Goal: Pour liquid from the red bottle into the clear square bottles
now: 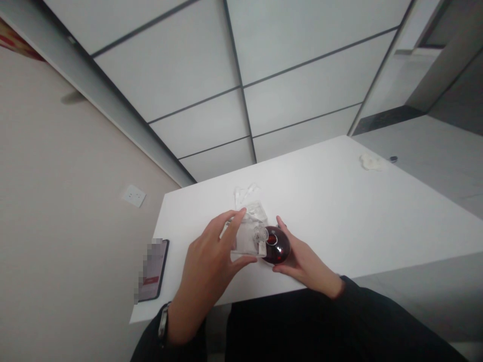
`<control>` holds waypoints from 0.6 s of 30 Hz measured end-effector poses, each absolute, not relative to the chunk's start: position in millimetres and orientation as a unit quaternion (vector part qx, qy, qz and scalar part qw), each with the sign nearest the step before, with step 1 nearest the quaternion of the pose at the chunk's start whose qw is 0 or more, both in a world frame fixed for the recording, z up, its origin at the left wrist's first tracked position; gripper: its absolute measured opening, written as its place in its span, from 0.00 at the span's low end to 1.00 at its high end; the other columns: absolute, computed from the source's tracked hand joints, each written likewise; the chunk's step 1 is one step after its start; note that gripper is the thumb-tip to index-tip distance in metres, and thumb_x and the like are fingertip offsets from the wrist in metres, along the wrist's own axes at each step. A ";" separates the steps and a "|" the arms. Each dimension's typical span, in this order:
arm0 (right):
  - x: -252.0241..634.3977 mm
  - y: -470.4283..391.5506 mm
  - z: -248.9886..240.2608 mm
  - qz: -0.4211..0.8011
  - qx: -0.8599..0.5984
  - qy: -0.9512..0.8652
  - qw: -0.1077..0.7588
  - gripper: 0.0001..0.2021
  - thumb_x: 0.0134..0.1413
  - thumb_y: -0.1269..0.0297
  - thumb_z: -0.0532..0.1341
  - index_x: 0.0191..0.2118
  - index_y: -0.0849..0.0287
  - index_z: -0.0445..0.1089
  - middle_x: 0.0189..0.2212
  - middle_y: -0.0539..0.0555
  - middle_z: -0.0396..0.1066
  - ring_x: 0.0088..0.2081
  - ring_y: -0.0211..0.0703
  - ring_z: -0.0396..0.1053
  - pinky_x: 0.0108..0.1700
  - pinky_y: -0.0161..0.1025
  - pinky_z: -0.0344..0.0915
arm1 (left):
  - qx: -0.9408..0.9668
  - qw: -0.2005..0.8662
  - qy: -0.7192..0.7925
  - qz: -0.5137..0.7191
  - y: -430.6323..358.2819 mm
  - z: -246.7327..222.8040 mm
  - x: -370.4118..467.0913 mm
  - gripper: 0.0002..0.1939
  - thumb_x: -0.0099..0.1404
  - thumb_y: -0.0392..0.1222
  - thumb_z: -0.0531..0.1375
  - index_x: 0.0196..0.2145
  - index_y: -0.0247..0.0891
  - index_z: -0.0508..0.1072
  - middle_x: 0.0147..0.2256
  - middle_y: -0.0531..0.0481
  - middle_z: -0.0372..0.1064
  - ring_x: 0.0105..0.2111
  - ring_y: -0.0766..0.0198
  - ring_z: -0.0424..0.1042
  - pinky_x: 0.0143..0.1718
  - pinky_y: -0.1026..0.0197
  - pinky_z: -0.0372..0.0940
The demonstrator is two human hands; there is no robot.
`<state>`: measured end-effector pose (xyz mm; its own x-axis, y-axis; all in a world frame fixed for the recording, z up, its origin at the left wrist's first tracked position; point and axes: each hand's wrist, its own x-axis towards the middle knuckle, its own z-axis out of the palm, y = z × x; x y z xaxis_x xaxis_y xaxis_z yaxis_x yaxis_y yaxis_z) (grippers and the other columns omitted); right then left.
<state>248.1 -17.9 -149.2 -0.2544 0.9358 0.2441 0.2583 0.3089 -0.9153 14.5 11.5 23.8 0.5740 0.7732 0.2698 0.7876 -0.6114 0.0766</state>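
On the table (pixel 339 211), near its front edge: left hand (pixel 211 266) and right hand (pixel 305 264), side by side. Between them, a clear plastic package (pixel 247 239), pinched by the left hand; just right of it and touching, a round object (pixel 277 246), cupped by the right hand. Behind the package, farther from the body, a piece of clear wrapping (pixel 247 193). Left of the left hand, at the table's left edge, a phone (pixel 154 269), lying flat. Well apart at the far right corner, a crumpled wad (pixel 372 162), with a small item (pixel 393 159) just right of it. On the wall left of the table, a socket (pixel 134 195).
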 end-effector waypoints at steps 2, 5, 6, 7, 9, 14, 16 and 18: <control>249.2 -18.0 -146.3 0.398 -0.433 -0.688 0.425 0.56 0.62 0.42 0.69 0.80 0.50 0.30 0.69 0.65 0.63 0.66 0.67 0.67 0.64 0.64 0.66 | -0.888 0.033 -0.437 -0.135 11.5 24.5 14.8 0.50 0.59 0.53 0.77 0.71 0.48 0.56 0.63 0.40 0.70 0.61 0.42 0.73 0.54 0.46 0.77; 250.7 -18.2 -144.0 0.401 -0.429 -0.692 0.420 0.55 0.63 0.44 0.69 0.80 0.51 0.30 0.69 0.66 0.64 0.66 0.66 0.67 0.65 0.63 0.66 | -0.891 0.044 -0.434 -0.130 11.5 25.4 15.3 0.51 0.58 0.52 0.78 0.70 0.47 0.56 0.63 0.39 0.70 0.61 0.42 0.74 0.53 0.47 0.77; 250.7 -18.2 -144.5 0.401 -0.428 -0.692 0.420 0.55 0.63 0.44 0.69 0.80 0.51 0.30 0.69 0.66 0.64 0.66 0.66 0.67 0.65 0.63 0.65 | -0.892 0.047 -0.432 -0.129 11.6 25.9 15.7 0.52 0.57 0.52 0.78 0.70 0.47 0.57 0.63 0.39 0.71 0.60 0.42 0.74 0.52 0.47 0.78; 250.4 -18.2 -145.6 0.400 -0.429 -0.691 0.422 0.55 0.63 0.44 0.69 0.80 0.50 0.30 0.69 0.66 0.63 0.66 0.66 0.66 0.65 0.63 0.65 | -0.892 0.051 -0.429 -0.128 11.5 26.5 16.2 0.52 0.56 0.52 0.79 0.70 0.46 0.57 0.62 0.38 0.71 0.60 0.42 0.75 0.52 0.47 0.78; 249.4 -18.1 -148.7 0.397 -0.432 -0.688 0.427 0.56 0.63 0.43 0.69 0.80 0.49 0.29 0.69 0.65 0.63 0.67 0.67 0.66 0.66 0.65 0.64 | -0.894 0.058 -0.426 -0.126 11.4 28.1 17.7 0.53 0.55 0.50 0.80 0.69 0.44 0.58 0.62 0.37 0.71 0.59 0.42 0.75 0.50 0.46 0.79; 249.1 -17.8 -151.1 0.398 -0.430 -0.688 0.429 0.56 0.62 0.42 0.69 0.80 0.48 0.31 0.69 0.64 0.64 0.66 0.67 0.66 0.65 0.65 0.64 | -0.897 0.082 -0.419 -0.119 10.0 34.2 22.8 0.54 0.51 0.45 0.82 0.68 0.39 0.59 0.60 0.35 0.73 0.57 0.41 0.76 0.48 0.46 0.80; 250.5 -17.9 -148.9 0.400 -0.427 -0.690 0.425 0.55 0.63 0.42 0.69 0.80 0.48 0.31 0.69 0.64 0.64 0.66 0.67 0.67 0.65 0.64 0.65 | -0.899 0.093 -0.412 -0.120 9.7 36.5 24.5 0.56 0.47 0.45 0.83 0.67 0.38 0.60 0.59 0.35 0.74 0.56 0.41 0.77 0.47 0.46 0.81; 251.4 -18.1 -147.2 0.402 -0.426 -0.691 0.423 0.55 0.63 0.42 0.69 0.80 0.48 0.32 0.69 0.65 0.64 0.66 0.66 0.67 0.65 0.64 0.65 | -0.900 0.101 -0.405 -0.122 9.9 38.1 25.7 0.56 0.46 0.45 0.83 0.66 0.37 0.61 0.58 0.35 0.75 0.55 0.41 0.78 0.46 0.47 0.81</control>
<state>251.4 -18.1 -147.2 -0.2793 0.9290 0.2426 0.2490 0.3141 -0.9162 25.7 9.9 38.1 0.6417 0.7049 0.3023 0.7544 -0.6511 -0.0831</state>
